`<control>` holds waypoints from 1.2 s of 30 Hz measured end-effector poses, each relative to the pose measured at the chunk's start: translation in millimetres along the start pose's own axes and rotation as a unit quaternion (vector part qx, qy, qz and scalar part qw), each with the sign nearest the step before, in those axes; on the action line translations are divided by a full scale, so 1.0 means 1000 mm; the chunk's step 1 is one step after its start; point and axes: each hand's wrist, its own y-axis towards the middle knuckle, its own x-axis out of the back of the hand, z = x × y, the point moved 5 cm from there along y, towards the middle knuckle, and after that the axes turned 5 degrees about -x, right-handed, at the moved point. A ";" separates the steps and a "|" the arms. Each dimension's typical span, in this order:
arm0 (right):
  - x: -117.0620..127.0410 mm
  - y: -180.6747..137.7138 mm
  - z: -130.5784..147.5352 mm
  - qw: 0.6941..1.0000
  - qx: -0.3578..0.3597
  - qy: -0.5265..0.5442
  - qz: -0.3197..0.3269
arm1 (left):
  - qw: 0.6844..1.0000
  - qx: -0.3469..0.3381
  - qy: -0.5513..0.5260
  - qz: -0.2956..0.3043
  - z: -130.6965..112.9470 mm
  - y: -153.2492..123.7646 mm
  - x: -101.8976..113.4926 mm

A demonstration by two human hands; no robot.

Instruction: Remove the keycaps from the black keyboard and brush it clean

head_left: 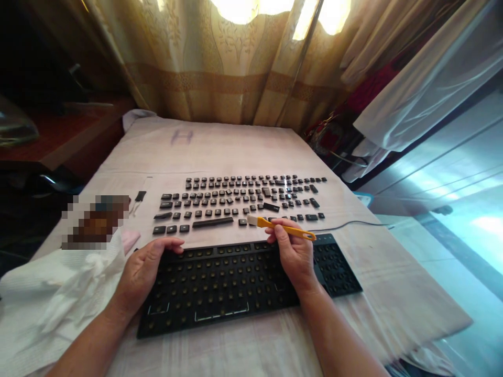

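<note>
A black keyboard [236, 280] with its keycaps off lies on the cloth-covered table, bare key stems and white stabilizer wires showing. My left hand [141, 269] grips its far left corner, fingers over the back edge. Above the keyboard's right half, my right hand [295, 257] holds a small yellow brush [291, 229] between thumb and fingers. The brush's pale bristles point left, clear of the keyboard. Behind the keyboard, loose black keycaps [198, 213] are laid out in rows, with the long space bar [212, 222] in the nearer rows.
White crumpled cloth [78, 283] lies at the left, beside a pixelated item [96, 222] and a small black object [140, 196]. A dark cable [349, 224] runs off to the right. A curtain [220, 68] hangs beyond the table's far edge.
</note>
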 end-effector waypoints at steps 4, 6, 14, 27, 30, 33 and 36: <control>0.000 0.001 -0.004 1.000 -0.013 -0.006 -0.002 | 1.000 -0.015 0.014 0.004 -0.001 0.001 0.000; 0.000 0.001 -0.005 1.000 -0.014 -0.009 -0.001 | 1.000 -0.021 0.018 0.004 -0.002 0.002 0.000; -0.001 0.001 -0.002 1.000 -0.006 0.006 0.000 | 0.999 -0.029 0.025 0.009 -0.005 0.003 0.000; -0.006 -0.002 -0.004 0.998 0.016 -0.041 0.046 | 1.000 -0.020 0.018 0.002 -0.003 0.003 -0.001; -0.006 -0.002 -0.004 0.997 0.019 -0.048 0.051 | 1.000 -0.013 0.013 -0.001 -0.002 0.003 -0.001; -0.006 -0.002 -0.005 0.997 0.017 -0.055 0.056 | 1.000 -0.005 0.012 0.001 -0.001 0.003 -0.001; -0.007 -0.002 -0.005 0.997 0.017 -0.055 0.060 | 1.000 -0.002 0.012 0.004 -0.001 0.002 -0.002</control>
